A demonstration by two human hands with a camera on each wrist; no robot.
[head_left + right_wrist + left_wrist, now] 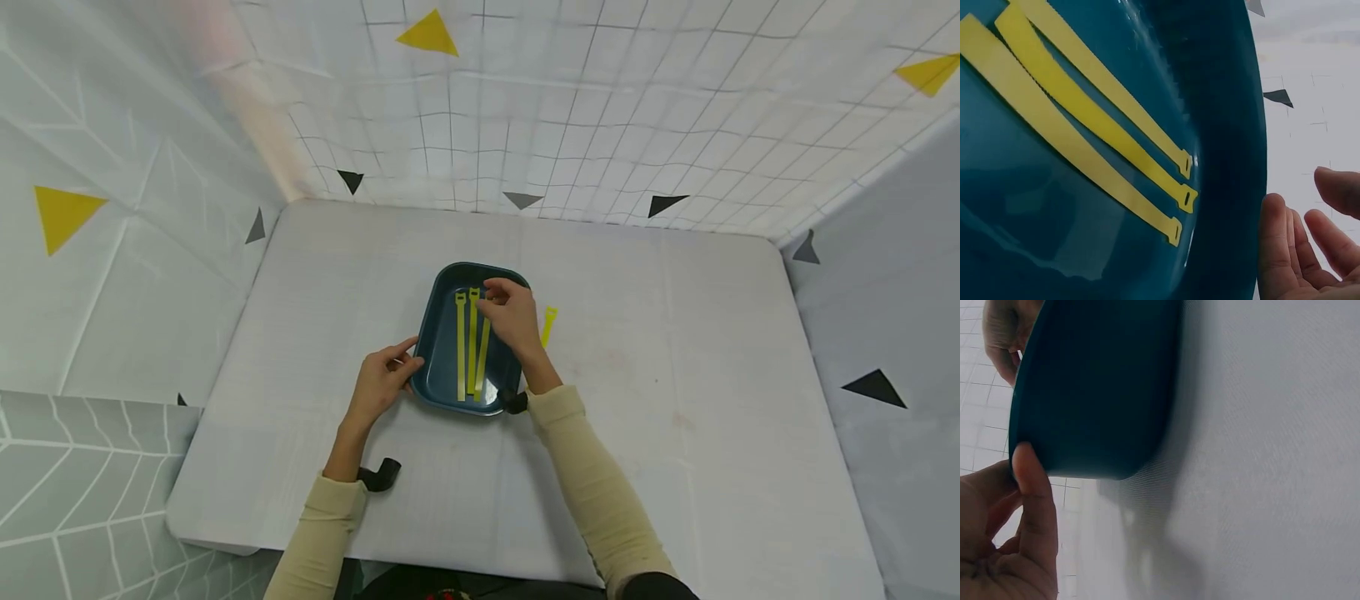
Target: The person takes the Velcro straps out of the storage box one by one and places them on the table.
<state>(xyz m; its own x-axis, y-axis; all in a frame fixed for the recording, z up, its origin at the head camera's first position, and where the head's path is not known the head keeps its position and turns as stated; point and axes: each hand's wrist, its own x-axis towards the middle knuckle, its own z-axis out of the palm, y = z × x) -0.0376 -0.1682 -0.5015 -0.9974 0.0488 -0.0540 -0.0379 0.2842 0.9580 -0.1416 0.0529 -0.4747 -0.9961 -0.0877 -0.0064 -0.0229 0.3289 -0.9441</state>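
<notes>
A dark teal plastic tray [435,367] with rounded corners is on the white table. Three yellow hook-and-loop cable straps [461,350] lie lengthwise inside it, their slotted heads toward the far end, as the right wrist view also shows. My left hand [378,383] pinches the tray's left rim; in the left wrist view its thumb [1034,478] presses the outer wall. Over the tray's far right part, my right hand [513,317] hovers with loosely bent fingers and nothing between them. It overlaps the rightmost strap's head in the head view.
Another yellow strap [550,325] lies on the table just right of the tray, partly hidden by the right wrist. The white table [675,333] extends around the tray, with hanging sheets behind and at the sides. Black wrist cameras [381,475] are on both arms.
</notes>
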